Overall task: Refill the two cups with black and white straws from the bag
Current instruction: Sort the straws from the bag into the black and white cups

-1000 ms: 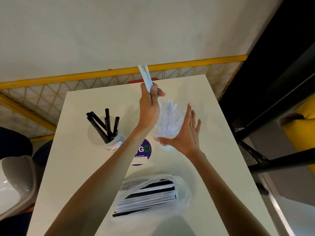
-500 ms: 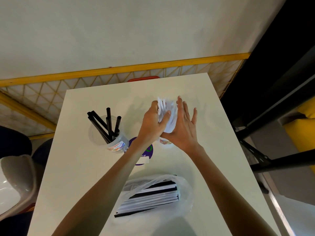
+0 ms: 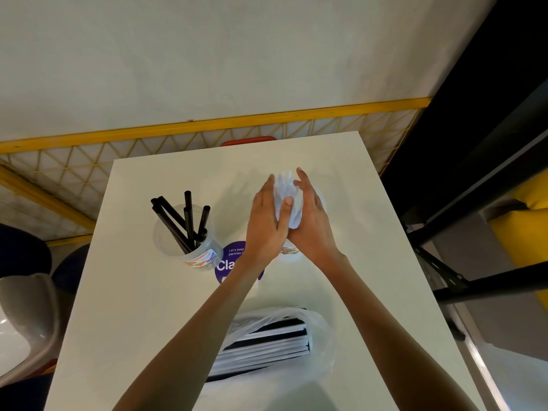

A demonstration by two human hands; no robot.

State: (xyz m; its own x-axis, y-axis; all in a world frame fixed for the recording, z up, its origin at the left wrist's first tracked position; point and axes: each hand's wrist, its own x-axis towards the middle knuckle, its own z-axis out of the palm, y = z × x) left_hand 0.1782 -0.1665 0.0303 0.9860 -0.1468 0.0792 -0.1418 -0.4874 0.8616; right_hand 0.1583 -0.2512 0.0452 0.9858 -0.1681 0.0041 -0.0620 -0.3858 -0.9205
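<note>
A clear cup (image 3: 289, 252) of white straws (image 3: 284, 188) stands mid-table, mostly hidden by my hands. My left hand (image 3: 265, 223) and my right hand (image 3: 312, 223) press flat against the two sides of the white straw bundle, fingers straight, with the left thumb lying across the straws. To the left stands a clear cup (image 3: 204, 253) holding several black straws (image 3: 181, 218). Near the table's front edge lies a clear plastic bag (image 3: 318, 333) with black and white straws (image 3: 267, 342) inside.
The white table (image 3: 133, 307) carries a purple round sticker (image 3: 229, 262) between the cups. A yellow-framed mesh barrier (image 3: 178, 132) runs behind the table. A grey chair (image 3: 23, 321) sits at the left, and black metal bars (image 3: 474, 286) at the right.
My left hand lowered the white straws it held up into the cup. Both hands have closed in flat around the bundle.
</note>
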